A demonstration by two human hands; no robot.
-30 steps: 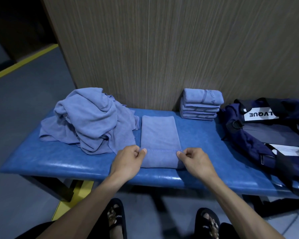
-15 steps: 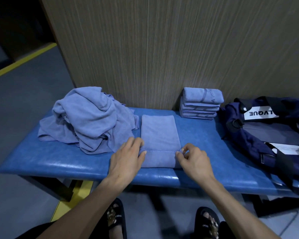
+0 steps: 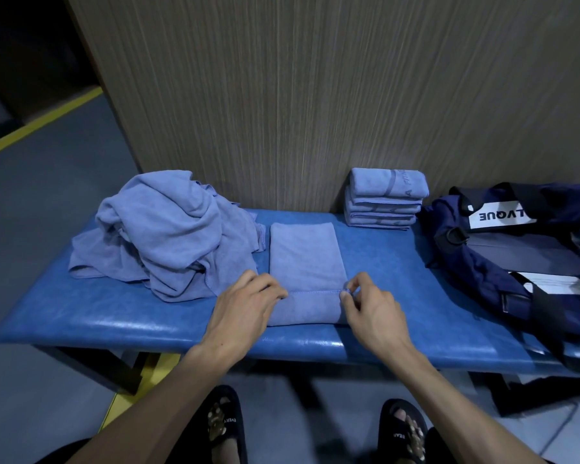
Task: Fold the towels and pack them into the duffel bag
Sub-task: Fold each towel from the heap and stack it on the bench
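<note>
1. Long strip of blue-grey microfibre towel (image 3: 307,262), already folded narrow, lies flat on the blue padded vinyl tabletop (image 3: 114,316), running away from the person. Its near end is turned up and back over itself; the hemmed edge sits across the strip just beyond the fingertips.
2. Left hand (image 3: 245,304): fingers curled, tips at the left corner of the turned-over hem. Looks like a pinch, though the thumb is partly hidden.
3. Right hand (image 3: 370,304): thumb and forefinger pinch the right corner of the same hem; a small nub of cloth shows between them.
4. Heap of unfolded blue-grey towels (image 3: 171,236) sits just left of the strip, touching or nearly touching its left edge.
5. Stack of folded blue towels (image 3: 384,204) stands against the wood-grain wall panel (image 3: 315,95), well apart from the hands.
6. Navy fabric duffel bag (image 3: 503,259) with white label lies at the right end of the tabletop, apparently open.
7. Risks, as I judge them:
   - Corners carried forward unevenly would skew the fold.
   - Left corner could snag the loose heap's trailing hem and drag it along.
   - Light pinch on the right may slip, dropping that corner.
   - Slick vinyl could let the lower layer slide and bunch.
</note>
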